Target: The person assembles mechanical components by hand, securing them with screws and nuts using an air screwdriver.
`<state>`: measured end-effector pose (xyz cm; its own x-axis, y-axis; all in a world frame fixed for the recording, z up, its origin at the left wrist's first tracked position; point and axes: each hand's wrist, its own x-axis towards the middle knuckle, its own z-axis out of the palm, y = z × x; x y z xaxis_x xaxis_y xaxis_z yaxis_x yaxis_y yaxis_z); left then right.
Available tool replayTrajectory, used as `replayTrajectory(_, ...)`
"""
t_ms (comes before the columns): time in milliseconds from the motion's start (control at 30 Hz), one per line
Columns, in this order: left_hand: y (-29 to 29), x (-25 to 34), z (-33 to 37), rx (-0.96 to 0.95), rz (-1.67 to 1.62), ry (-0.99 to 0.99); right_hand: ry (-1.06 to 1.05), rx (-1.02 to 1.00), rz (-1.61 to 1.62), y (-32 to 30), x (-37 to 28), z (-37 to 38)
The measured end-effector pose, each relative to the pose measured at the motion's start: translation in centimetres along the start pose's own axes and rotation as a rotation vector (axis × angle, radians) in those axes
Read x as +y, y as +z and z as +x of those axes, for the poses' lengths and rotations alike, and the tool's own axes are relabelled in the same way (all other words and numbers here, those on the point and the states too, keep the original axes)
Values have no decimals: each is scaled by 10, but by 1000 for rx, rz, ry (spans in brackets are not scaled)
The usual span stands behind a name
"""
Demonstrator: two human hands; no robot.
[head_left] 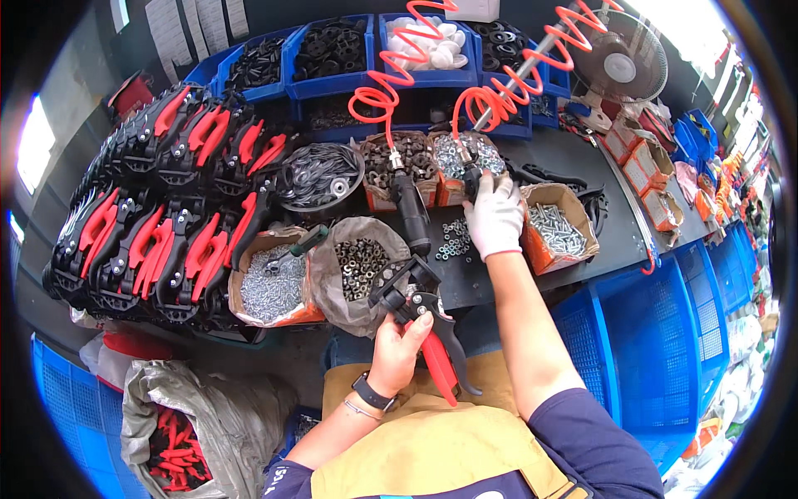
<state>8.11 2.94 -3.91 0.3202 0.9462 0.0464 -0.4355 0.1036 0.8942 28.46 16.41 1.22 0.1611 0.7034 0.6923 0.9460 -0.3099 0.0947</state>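
My bare left hand (397,353), with a dark watch on its wrist, grips a red-and-black plier-like hand tool (436,362) upright in front of my apron. The tool's black head points away from me. My right hand (495,218), in a white glove, has its fingers around a black air screwdriver (471,179) on a red coiled hose; its fingertips are partly hidden. A second black air screwdriver (411,212) hangs just above the held tool. Under and beside my right hand, loose nuts or washers (454,241) lie on the dark bench.
Boxes of silver screws (559,229), small screws (270,287) and a bag of nuts (359,268) line the bench's near edge. Similar red-and-black tools (166,241) are stacked left. Blue parts bins (332,81) stand behind; blue crates (648,333) sit right.
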Motion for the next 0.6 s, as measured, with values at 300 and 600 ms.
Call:
replayTrajectory(300,13,28,-24,208,-358,-27,-21,-398,536,-34,-87,-19)
replayTrajectory(600,-1,69,-30,234,719,295,316,55,1782,-132,-46,-10)
